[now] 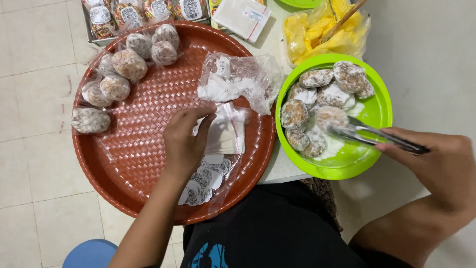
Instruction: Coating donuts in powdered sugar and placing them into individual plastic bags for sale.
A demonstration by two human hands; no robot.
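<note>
**Tongs on a powdered ball, other hand on a clear bag**

The right hand (439,161), at the right of the frame, holds metal tongs (377,136). Its grip is pressed around the handles, and the tong tips pinch a powdered ball (331,118) inside the green bowl (379,111). More powdered balls lie in this bowl, in the upper and left part, on white powder.

The left hand (184,141) is in the middle of the frame, over the red woven tray (148,164). Its fingers pinch a small clear bag (225,131) that lies on the tray. Just below the hand is a pile of round stickers (206,181). At the upper left of the tray are bagged balls (121,69). A crumpled bag with powder (238,79) rests on the upper right edge of the tray. A bag of yellow pieces (322,32) is at the top of the frame.
</note>
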